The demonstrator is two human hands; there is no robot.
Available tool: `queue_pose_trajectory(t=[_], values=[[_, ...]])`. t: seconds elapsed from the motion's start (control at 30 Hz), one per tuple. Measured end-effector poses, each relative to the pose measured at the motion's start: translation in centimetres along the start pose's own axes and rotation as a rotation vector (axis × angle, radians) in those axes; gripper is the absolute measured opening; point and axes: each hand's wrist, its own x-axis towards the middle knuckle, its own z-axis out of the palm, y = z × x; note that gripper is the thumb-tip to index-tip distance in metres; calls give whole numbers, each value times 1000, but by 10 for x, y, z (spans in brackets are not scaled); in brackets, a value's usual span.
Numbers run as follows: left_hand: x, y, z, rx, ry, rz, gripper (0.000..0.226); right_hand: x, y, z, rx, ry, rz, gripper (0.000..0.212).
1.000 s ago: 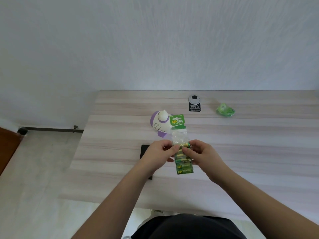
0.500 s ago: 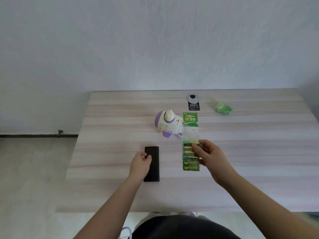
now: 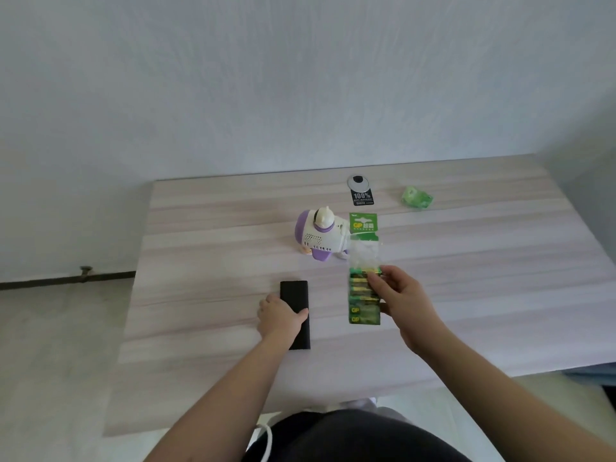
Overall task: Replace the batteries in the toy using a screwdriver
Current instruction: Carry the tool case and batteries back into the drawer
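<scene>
The right hand [image 3: 401, 296] pinched a strip pack of batteries [image 3: 364, 295] by its right edge, fingers curled over the green cells, the clear torn upper part and green header card reaching toward the toy [image 3: 318, 238]. The left hand [image 3: 280, 316] rested on a flat black case [image 3: 296, 313], thumb across its top and fingers hooked over the left edge, a grip that looked light. The purple-and-white toy sat on the table [image 3: 483, 278] just beyond the pack, untouched, its battery door out of sight. My guess was that the case held the screwdriver; opening it would go best with the pack laid down first, freeing both hands. "GP" showed on the header and lowest cells. A black tag [image 3: 362, 198] farther back read "100%", near a crumpled green wrapper [image 3: 416, 197].
</scene>
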Motion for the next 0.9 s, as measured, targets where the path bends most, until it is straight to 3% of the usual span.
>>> queue_pose_trajectory(t=[0.1, 0.27, 0.43, 0.7, 0.9], values=[[3, 2, -1, -33, -41, -5, 84, -4, 1, 3, 2, 22, -8, 9], [2, -7, 0, -110, -38, 100, 51, -8, -1, 3, -6, 42, -9, 10], [0, -19, -7, -206, -48, 149, 44, -11, -4, 0, -3, 51, -13, 10], [-35, -25, -19, -849, -162, 1, 36, -9, -12, -14, 3, 5, 9, 13], [-82, 7, -56, -1056, -186, 1, 38, -5, -25, -33, -18, -57, 9, 13]])
